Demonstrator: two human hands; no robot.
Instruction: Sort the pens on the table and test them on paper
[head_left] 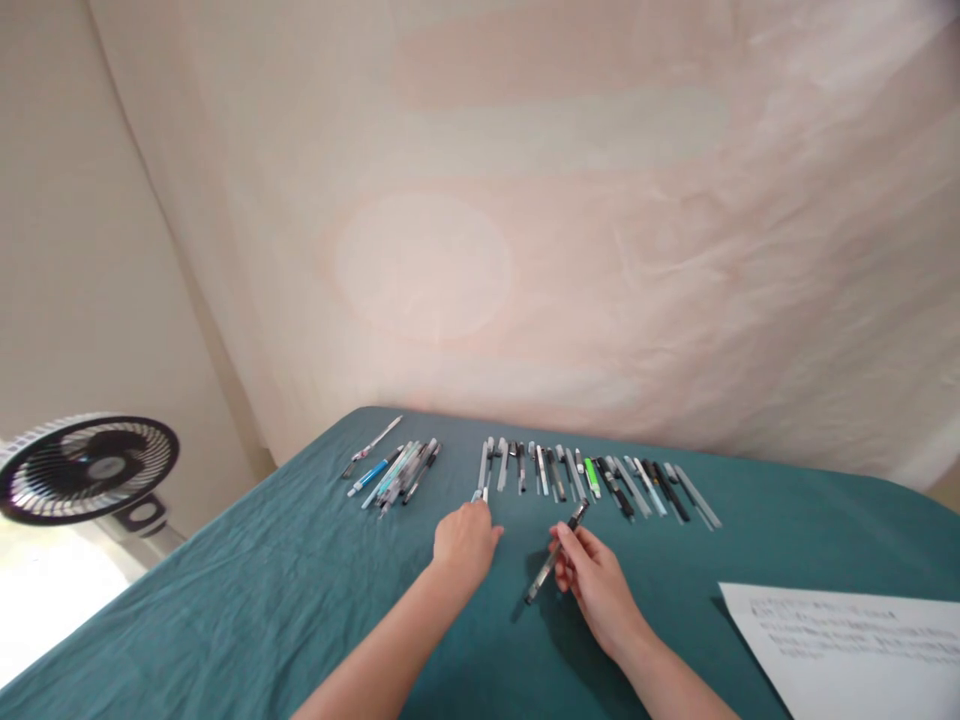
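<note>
My right hand (596, 590) pinches a clear-barrelled pen with a dark cap (551, 565), held at a slant above the cloth. My left hand (465, 545) is knuckles up just below the left end of a row of pens. Its thumb points out to the right; the other fingers are largely hidden, and whether they grip anything does not show. Touching or just beyond its knuckles are the lower ends of light-coloured pens (484, 465). The row runs rightward with black, white and clear pens, a bright green pen (592, 478) and a clear grey pen (697, 496) at its end.
Left of the row lies a loose pile of pens (405, 475) with a blue pen (369, 477) and a separate white pen (379, 440). A written paper sheet (847, 640) lies at the right front on the green tablecloth (247, 590). A fan (94, 468) stands beyond the left edge.
</note>
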